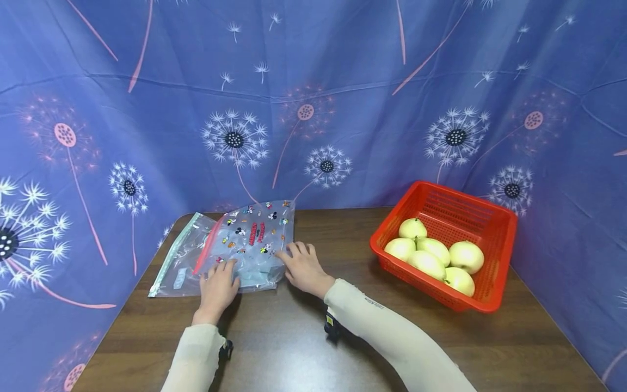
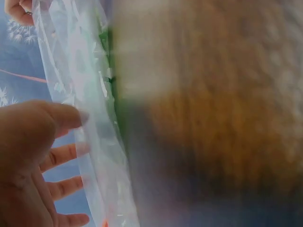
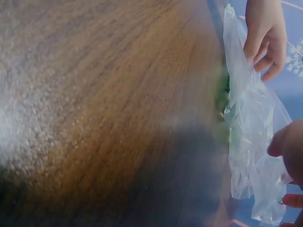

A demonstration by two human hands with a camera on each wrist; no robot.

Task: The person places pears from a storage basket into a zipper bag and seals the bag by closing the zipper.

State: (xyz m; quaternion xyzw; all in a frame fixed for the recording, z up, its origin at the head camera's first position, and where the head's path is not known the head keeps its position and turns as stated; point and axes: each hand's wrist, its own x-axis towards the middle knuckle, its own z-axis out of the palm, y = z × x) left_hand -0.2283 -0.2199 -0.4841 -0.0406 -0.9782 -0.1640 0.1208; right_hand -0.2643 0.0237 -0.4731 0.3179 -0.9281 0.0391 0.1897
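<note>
Two clear zip bags overlap on the table. The upper one (image 1: 271,234) bears colourful cartoon figures, red lettering and a red zip strip; the lower one (image 1: 168,280) has a pale green zip strip and sticks out at the left. My left hand (image 1: 217,288) rests its fingertips on the near edge of the printed bag, close to the red strip. At that bag's right edge, my right hand (image 1: 307,270) touches the plastic with spread fingers. Crinkled clear plastic (image 2: 102,118) lies against the extended thumb and fingers in the left wrist view.
A red plastic basket (image 1: 506,239) stands at the right of the table, holding several pale yellow-green round fruits (image 1: 428,264). Behind and beside the brown wooden table (image 1: 274,348) hangs a blue curtain (image 1: 372,125) with dandelion prints.
</note>
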